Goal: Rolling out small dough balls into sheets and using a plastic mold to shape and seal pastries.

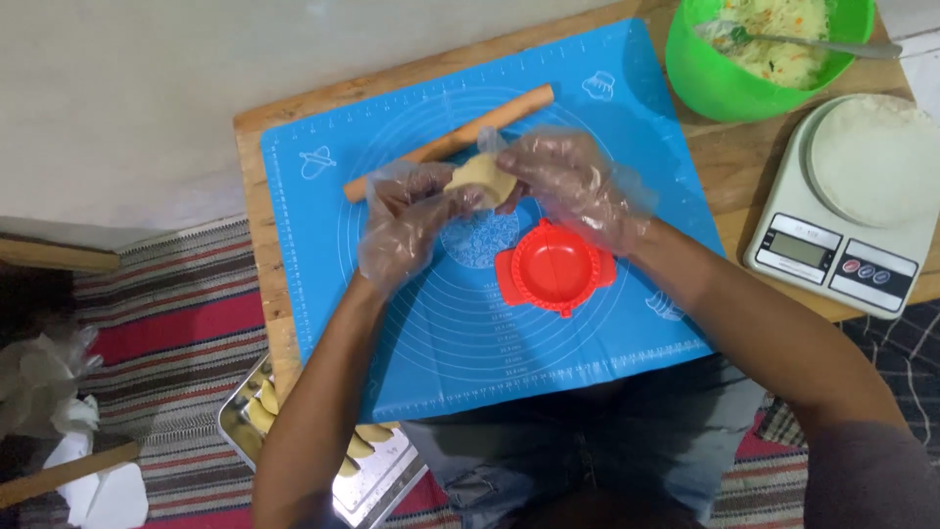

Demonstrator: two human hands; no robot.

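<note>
Both my hands wear thin clear plastic gloves and meet over a blue silicone mat [587,323]. Between them is a small pale piece of dough [480,177]. My left hand [406,220] pinches its left edge, my right hand [573,186] grips its right side. A red round dumpling press [555,266] lies open on the mat just below my right hand. Behind the hands a wooden rolling pin [509,110] lies at a slant on the mat.
A green bowl [715,88] of shredded filling with a metal spoon [832,44] stands at the back right. A white kitchen scale [852,211] sits at the right. A metal tray [377,485] with pale folded pieces rests on the striped rug at lower left. Crumpled white paper [59,411] lies far left.
</note>
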